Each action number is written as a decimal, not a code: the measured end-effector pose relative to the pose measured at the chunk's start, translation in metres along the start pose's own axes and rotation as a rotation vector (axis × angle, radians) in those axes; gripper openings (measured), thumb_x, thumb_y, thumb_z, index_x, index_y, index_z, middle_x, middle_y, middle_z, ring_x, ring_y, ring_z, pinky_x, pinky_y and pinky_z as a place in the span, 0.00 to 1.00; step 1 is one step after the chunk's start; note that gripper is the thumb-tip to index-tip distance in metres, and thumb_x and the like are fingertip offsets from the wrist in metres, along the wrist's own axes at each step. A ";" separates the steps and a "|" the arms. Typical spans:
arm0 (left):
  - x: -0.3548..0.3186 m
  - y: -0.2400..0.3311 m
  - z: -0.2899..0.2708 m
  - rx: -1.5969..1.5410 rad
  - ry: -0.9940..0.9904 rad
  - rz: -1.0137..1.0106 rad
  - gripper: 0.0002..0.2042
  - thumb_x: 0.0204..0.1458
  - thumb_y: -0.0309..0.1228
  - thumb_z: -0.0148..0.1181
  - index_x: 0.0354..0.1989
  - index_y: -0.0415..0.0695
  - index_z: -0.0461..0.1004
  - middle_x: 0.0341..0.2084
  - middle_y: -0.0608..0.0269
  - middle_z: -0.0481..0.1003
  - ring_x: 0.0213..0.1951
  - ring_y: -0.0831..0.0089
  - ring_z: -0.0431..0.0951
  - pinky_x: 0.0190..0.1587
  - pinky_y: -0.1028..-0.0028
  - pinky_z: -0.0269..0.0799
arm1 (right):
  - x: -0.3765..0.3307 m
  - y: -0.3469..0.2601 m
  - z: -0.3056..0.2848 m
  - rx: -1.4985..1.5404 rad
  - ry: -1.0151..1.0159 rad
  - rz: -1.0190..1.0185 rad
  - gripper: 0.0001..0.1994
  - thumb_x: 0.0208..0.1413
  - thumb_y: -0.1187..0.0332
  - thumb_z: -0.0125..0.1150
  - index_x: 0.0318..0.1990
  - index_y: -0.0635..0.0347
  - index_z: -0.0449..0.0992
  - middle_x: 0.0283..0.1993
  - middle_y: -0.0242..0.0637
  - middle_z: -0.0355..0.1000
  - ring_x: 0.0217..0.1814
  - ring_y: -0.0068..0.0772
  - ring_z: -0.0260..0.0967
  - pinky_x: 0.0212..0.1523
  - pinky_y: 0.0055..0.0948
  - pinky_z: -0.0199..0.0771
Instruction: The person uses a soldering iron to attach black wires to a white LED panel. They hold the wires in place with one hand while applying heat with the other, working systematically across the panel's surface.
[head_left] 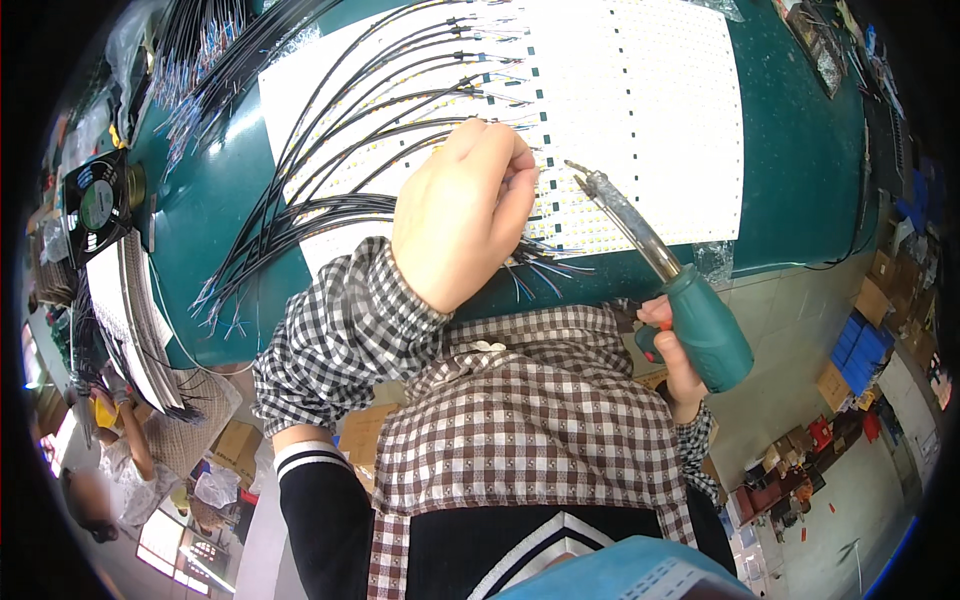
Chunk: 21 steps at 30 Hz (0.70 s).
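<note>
My right hand (680, 370) grips a green soldering gun (712, 335) by its handle, fingers at its red trigger. Its metal barrel slants up and left, ending in a dark tip above the white LED board (685, 130), just right of my left hand. My left hand (460, 215) is closed over the board, thumb and fingers pinched together; what they hold is hidden behind them. Black cables (330, 120) with thin bare-ended wires lie in curves across the board's left half. A cable bundle (340, 208) passes beneath my left hand, its blue and white ends showing near the table edge.
A green table (800, 180) carries the board. More black cables (200, 70) lie at the far left. At the left edge stand a fan (98, 203) and a stack of white strips (130, 300). Another person (125, 475) sits lower left. Boxes (860, 350) stand at right.
</note>
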<state>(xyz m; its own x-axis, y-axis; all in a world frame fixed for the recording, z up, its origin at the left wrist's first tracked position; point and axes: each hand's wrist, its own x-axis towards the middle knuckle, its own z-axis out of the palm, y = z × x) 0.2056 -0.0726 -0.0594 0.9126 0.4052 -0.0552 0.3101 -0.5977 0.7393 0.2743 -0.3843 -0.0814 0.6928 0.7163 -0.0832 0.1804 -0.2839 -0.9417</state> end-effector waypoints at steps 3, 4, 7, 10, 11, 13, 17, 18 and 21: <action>-0.004 0.005 -0.005 0.211 0.155 0.145 0.07 0.51 0.21 0.66 0.37 0.40 0.75 0.37 0.56 0.74 0.36 0.59 0.78 0.36 0.68 0.74 | 0.007 -0.016 0.008 0.211 0.122 0.118 0.29 0.52 0.71 0.75 0.58 0.77 0.70 0.45 0.51 0.81 0.45 0.37 0.82 0.47 0.33 0.84; -0.004 0.002 -0.008 0.239 0.213 0.192 0.08 0.50 0.20 0.67 0.37 0.40 0.75 0.39 0.54 0.74 0.38 0.54 0.77 0.37 0.65 0.74 | 0.008 -0.021 0.009 0.263 0.152 0.163 0.30 0.53 0.71 0.75 0.59 0.77 0.69 0.45 0.52 0.80 0.46 0.39 0.82 0.47 0.35 0.85; -0.008 0.007 -0.026 0.165 0.040 0.251 0.07 0.49 0.19 0.66 0.35 0.41 0.75 0.32 0.56 0.74 0.35 0.56 0.77 0.36 0.64 0.74 | 0.005 -0.020 0.011 0.321 0.205 0.215 0.32 0.52 0.70 0.76 0.61 0.77 0.67 0.46 0.55 0.80 0.47 0.42 0.81 0.49 0.38 0.85; -0.008 -0.001 -0.021 0.062 -0.229 0.291 0.07 0.47 0.21 0.67 0.33 0.42 0.76 0.30 0.58 0.74 0.33 0.56 0.77 0.35 0.63 0.72 | 0.003 -0.019 0.011 0.356 0.197 0.217 0.34 0.52 0.70 0.77 0.62 0.76 0.65 0.47 0.55 0.79 0.48 0.43 0.81 0.49 0.40 0.86; -0.008 -0.003 -0.021 0.065 -0.238 0.293 0.07 0.47 0.22 0.67 0.33 0.42 0.76 0.30 0.58 0.74 0.33 0.56 0.77 0.35 0.63 0.72 | 0.001 -0.019 0.011 0.367 0.200 0.220 0.34 0.51 0.70 0.77 0.62 0.76 0.65 0.48 0.56 0.79 0.49 0.43 0.81 0.49 0.40 0.86; -0.008 -0.006 -0.020 0.071 -0.256 0.297 0.07 0.46 0.22 0.67 0.32 0.42 0.76 0.30 0.58 0.75 0.33 0.56 0.77 0.35 0.63 0.72 | 0.004 -0.024 0.014 0.317 0.202 0.214 0.24 0.58 0.63 0.68 0.55 0.73 0.72 0.49 0.54 0.77 0.46 0.42 0.79 0.48 0.40 0.83; -0.005 -0.003 -0.011 0.141 -0.220 0.337 0.07 0.47 0.22 0.67 0.31 0.42 0.74 0.30 0.58 0.74 0.33 0.56 0.76 0.36 0.63 0.71 | 0.004 -0.026 0.014 0.282 0.188 0.209 0.21 0.62 0.59 0.63 0.52 0.71 0.75 0.50 0.53 0.75 0.44 0.41 0.79 0.48 0.41 0.82; -0.004 -0.004 -0.012 0.127 -0.208 0.346 0.07 0.47 0.22 0.66 0.31 0.42 0.73 0.29 0.58 0.74 0.33 0.56 0.76 0.35 0.63 0.71 | 0.004 -0.027 0.015 0.289 0.192 0.211 0.22 0.62 0.59 0.63 0.52 0.71 0.75 0.50 0.53 0.75 0.44 0.42 0.79 0.48 0.41 0.82; -0.006 -0.004 -0.011 0.122 -0.157 0.337 0.07 0.48 0.22 0.66 0.32 0.41 0.73 0.29 0.58 0.73 0.32 0.56 0.75 0.34 0.63 0.70 | 0.003 -0.027 0.016 0.293 0.198 0.213 0.23 0.61 0.58 0.64 0.53 0.71 0.75 0.50 0.53 0.75 0.44 0.42 0.79 0.47 0.41 0.82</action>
<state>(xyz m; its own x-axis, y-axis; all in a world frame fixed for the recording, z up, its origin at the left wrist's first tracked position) 0.1958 -0.0649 -0.0549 0.9954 0.0667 0.0681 0.0066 -0.7607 0.6491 0.2606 -0.3645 -0.0617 0.8195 0.5163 -0.2487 -0.1683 -0.1981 -0.9656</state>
